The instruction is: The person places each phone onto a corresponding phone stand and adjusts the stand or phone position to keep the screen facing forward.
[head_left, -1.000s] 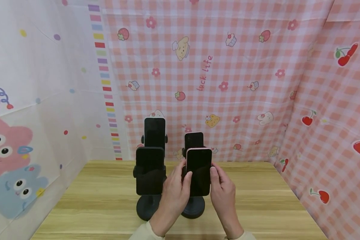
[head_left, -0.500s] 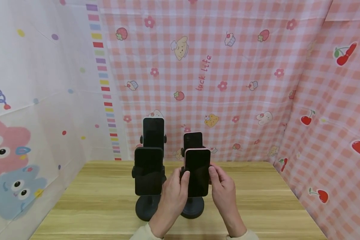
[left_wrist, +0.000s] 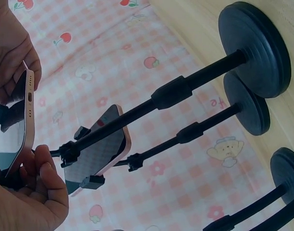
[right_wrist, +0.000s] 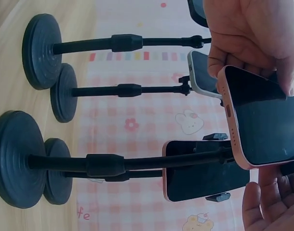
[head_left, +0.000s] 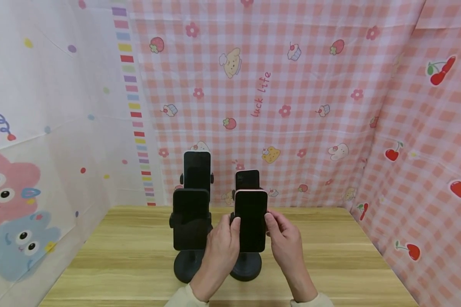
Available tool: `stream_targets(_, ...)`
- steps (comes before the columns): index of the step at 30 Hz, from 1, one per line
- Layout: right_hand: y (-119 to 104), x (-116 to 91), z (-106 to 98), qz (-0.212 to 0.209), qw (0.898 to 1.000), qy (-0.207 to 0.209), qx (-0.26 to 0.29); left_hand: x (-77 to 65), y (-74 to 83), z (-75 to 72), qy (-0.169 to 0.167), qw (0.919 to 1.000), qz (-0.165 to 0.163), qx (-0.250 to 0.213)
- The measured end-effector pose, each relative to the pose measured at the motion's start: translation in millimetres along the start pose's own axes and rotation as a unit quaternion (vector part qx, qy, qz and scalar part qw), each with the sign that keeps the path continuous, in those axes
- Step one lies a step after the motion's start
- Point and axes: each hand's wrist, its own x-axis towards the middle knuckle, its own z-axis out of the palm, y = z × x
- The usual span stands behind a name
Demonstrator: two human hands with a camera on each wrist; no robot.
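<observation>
A pink-edged smartphone (head_left: 251, 228) with a dark screen stands upright at the front right stand, between my hands. My left hand (head_left: 220, 245) grips its left side, the thumb on the screen's edge and the fingers behind. At the opposite side, my right hand (head_left: 288, 243) holds the right edge between thumb and curled fingers. A black clamp arm (right_wrist: 290, 167) shows beside the right fingers in the right wrist view. The phone's bottom edge with its charging port (left_wrist: 30, 98) faces the left wrist camera. Below is the stand's round black base (head_left: 246, 267).
Left of my hands, another smartphone (head_left: 191, 219) sits in a stand with a round base (head_left: 188, 266). Two more phones stand behind, one tall at left (head_left: 197, 169) and one lower at right (head_left: 247, 179). Patterned cloth (head_left: 292, 140) hangs behind the wooden table (head_left: 330, 264).
The pink-edged phone has shifted slightly left, and both thumbs have moved left with it. The other phones and stands have kept their places.
</observation>
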Motion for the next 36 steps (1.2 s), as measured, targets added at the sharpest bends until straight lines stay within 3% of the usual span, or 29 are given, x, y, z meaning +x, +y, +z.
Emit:
stream_targets(20,-5.5,3.6,0.9,0.022,1.000,-0.002,-0.018,2.6,1.4,-1.5,0.014,0.9997,0.011,0.014)
stream_targets(36,-8.1,2.7,0.9,0.039,0.999,-0.001,0.006,3.6,3.9,-1.2,0.006,0.9997,-0.003,0.022)
